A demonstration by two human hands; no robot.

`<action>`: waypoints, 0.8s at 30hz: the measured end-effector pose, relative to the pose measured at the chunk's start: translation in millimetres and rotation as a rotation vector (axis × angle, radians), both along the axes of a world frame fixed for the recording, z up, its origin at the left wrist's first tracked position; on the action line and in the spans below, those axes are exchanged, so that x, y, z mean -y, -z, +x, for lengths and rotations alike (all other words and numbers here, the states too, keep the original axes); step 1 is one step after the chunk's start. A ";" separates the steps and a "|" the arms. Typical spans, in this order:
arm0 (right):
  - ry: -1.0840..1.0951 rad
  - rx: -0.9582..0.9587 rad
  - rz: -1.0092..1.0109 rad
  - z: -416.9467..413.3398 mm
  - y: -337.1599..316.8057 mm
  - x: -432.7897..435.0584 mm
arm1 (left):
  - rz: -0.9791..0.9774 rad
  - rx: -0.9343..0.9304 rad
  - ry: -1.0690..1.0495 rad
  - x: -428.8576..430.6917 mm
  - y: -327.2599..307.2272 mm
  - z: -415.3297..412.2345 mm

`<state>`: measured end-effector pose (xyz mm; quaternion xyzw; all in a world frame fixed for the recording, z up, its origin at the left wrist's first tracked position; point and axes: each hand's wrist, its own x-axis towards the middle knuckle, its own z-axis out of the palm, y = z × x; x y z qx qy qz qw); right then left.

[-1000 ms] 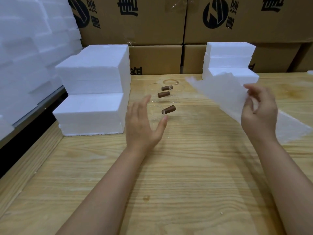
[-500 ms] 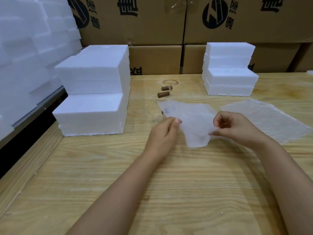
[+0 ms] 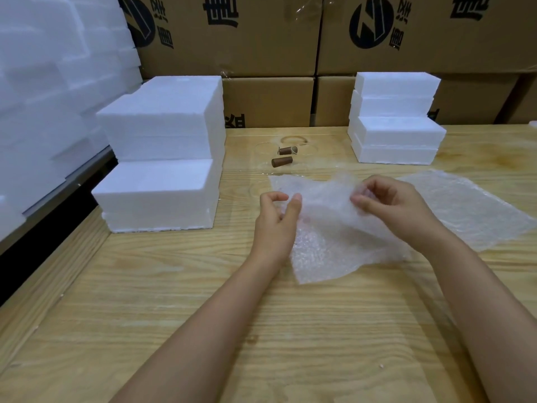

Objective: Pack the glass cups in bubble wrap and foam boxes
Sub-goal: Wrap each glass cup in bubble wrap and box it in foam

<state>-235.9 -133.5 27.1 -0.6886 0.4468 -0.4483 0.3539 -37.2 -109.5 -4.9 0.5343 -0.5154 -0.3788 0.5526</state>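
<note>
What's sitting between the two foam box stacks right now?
Head view: clear glass cups with brown stubs lie there; bubble wrap sits nearer the camera.

We find print only on the brown cartons behind the foam box stack. On the upper carton just behind it stand a round black emblem and large black Chinese characters, cropped at the top. The upper carton further right repeats the emblem and characters. On the lower carton beside the stack is one cut-off character. We cannot read any of them surely.
</note>
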 end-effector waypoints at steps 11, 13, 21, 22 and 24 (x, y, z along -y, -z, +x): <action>-0.241 -0.328 -0.123 38.9 -5.9 -20.9 | 0.172 -0.233 0.167 -4.4 -25.4 9.6; -0.212 -0.179 -0.059 36.1 -1.9 -20.3 | 0.105 -0.273 0.110 0.6 -22.7 12.5; 0.341 0.115 0.358 -11.8 32.7 17.3 | 0.043 -0.646 0.160 3.6 -18.6 26.2; 0.261 0.200 0.367 -11.0 32.8 16.4 | 0.058 -0.652 0.176 3.4 -18.1 25.9; 0.228 0.286 0.290 -10.1 30.4 17.2 | 0.067 -0.640 0.203 1.9 -19.4 26.4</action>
